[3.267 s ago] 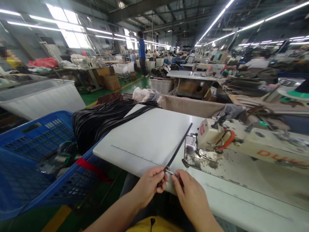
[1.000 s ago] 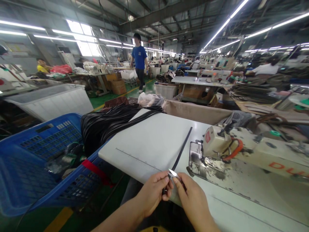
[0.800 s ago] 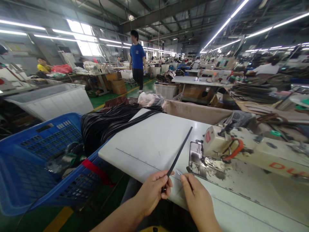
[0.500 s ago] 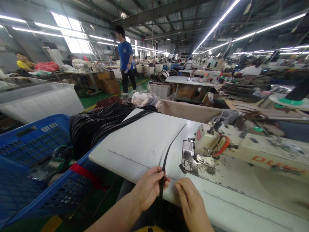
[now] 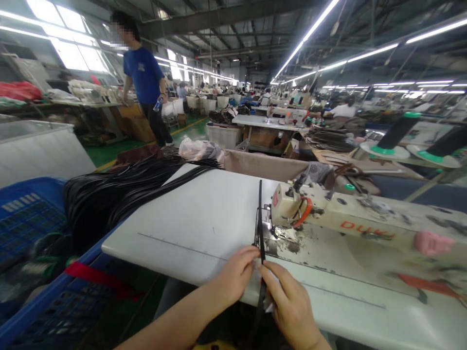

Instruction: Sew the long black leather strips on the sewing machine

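Note:
A thin black strap (image 5: 260,214) runs away from me across the white table (image 5: 204,218), right beside the head of a cream sewing machine (image 5: 328,214). My left hand (image 5: 235,274) is closed, pinching the near part of the strap at the table's front edge. My right hand (image 5: 288,306) is closed too, its fingers touching the strap just below and a small pale piece showing under them that I cannot name. The strap's tail hangs over the table's edge between my hands.
A thick pile of black straps (image 5: 120,194) lies at the table's left, over a blue plastic crate (image 5: 32,228). A person in a blue shirt (image 5: 144,78) walks in the aisle at the back left. Thread cones (image 5: 397,131) stand at the right.
The strap has swung from slanting across the table to lying straight alongside the sewing machine's head. Both hands moved right with it. The person in blue has walked closer.

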{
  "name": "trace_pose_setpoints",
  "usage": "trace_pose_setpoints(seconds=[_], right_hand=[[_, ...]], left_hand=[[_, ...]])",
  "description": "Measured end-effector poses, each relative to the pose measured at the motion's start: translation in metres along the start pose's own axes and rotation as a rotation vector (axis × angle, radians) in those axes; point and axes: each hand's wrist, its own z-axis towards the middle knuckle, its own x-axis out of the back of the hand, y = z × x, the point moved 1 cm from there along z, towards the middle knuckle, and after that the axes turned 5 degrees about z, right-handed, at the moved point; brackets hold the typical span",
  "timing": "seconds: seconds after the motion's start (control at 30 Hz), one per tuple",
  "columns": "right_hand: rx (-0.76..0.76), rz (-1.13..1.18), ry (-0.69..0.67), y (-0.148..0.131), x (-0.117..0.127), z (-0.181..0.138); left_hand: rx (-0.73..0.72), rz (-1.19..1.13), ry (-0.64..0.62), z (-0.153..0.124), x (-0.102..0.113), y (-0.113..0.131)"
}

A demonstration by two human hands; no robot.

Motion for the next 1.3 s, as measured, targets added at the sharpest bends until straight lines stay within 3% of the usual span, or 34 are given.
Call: trace_pose_setpoints(seconds=[0.1,0.2,0.27,0.43,0.6,0.67,0.7,0.8,0.87,0.93,1.17,1.3], right_hand=[[-0.056,0.0,0.019,0.012,0.007,0.0],[-0.081,-0.003,0.005,0.02,0.011,-0.001],[-0.082,-0.01,-0.014,0.023,0.012,-0.004],[-0.076,-0.03,-0.058,0.029,0.014,-0.01],[-0.11,-0.062,-0.119,0.034,0.012,-0.014],[-0.112,-0.069,-0.124,0.036,0.01,-0.015],[-0.11,-0.069,-0.124,0.037,0.008,-0.016],[-0.108,-0.068,-0.138,0.038,0.004,-0.019],[-0.119,-0.066,-0.159,0.039,0.002,-0.02],[-0.148,-0.067,-0.179,0.04,0.0,-0.02],[-0.262,-0.082,-0.212,0.044,-0.005,-0.014],[-0.272,-0.075,-0.224,0.043,-0.006,-0.017]], left_hand=[[-0.267,0.43,-0.208,0.001,-0.006,-0.001],[-0.349,0.72,-0.346,0.005,-0.009,-0.009],[-0.35,0.863,-0.366,0.009,-0.005,-0.018],[-0.238,1.162,-0.211,0.028,0.03,-0.037],[0.063,1.383,0.136,0.049,0.055,-0.039],[0.077,1.398,0.208,0.054,0.05,-0.036],[0.023,1.379,0.182,0.055,0.045,-0.034],[-0.268,1.234,-0.074,0.056,0.023,-0.031],[-0.379,1.142,-0.2,0.058,0.011,-0.031],[-0.369,1.108,-0.228,0.06,0.004,-0.034],[-0.3,1.134,-0.1,0.063,0.005,-0.039],[-0.299,1.158,-0.096,0.06,0.006,-0.036]])
